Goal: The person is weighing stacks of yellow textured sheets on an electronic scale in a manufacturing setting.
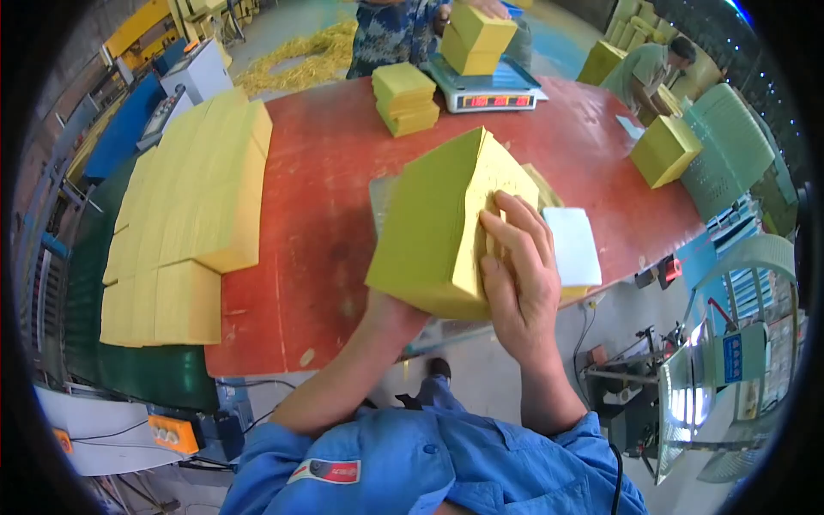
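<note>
I see a red-brown worktable (326, 172) in a workshop with a grey concrete floor, blue machinery off to my left and a heap of yellow paper shreds (300, 60) on the floor beyond the table. A green mat (146, 378) runs along the table's left edge.

My right hand (519, 275) lies flat, fingers spread, pressed against the pale cut face of a thick yellow paper stack (433, 232), which is tilted up above the near edge of the table. My left hand is hidden under that stack; only the forearm (343, 378) shows, so I cannot tell how its fingers are set, though it appears to bear the stack from below. Just right of my right hand lies one white sheet pile (573, 245).

Counting: one large block of stacked yellow paper (197, 197) at the table's left, one small pile (405, 99) near the far edge, one bundle (476, 39) sitting on one weighing scale (489, 90) with a red display, and one bundle (665, 150) at the table's right end. Two other people work at the far side, one at the scale (390, 30), one bent over to the right (648, 73).
</note>
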A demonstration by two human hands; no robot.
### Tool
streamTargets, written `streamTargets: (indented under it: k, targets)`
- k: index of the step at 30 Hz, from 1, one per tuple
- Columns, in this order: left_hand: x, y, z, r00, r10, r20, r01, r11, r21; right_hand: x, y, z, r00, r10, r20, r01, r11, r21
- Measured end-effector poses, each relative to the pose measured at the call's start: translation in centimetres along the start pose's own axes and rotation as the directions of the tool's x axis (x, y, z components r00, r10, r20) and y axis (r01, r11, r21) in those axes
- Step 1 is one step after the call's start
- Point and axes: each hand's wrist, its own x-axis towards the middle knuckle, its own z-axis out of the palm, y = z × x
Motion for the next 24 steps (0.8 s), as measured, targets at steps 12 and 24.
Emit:
streamTargets:
  k: [12, 24]
  targets:
    - [6.7, -7.4, -0.5, 0.905, -0.059, -0.422, -0.031, 0.979, -0.203, 8.8, 12.7, 2.5, 0.957, -0.027, 0.290, -0.002, 0.995, 0.101]
    - [8.8, 3.4, 5.7, 0.748, 0.270, 0.606, -0.516, -0.336, 0.788, 7.2, 11.5, 3.5, 0.907, -0.235, 0.349, 0.271, 0.961, -0.059]
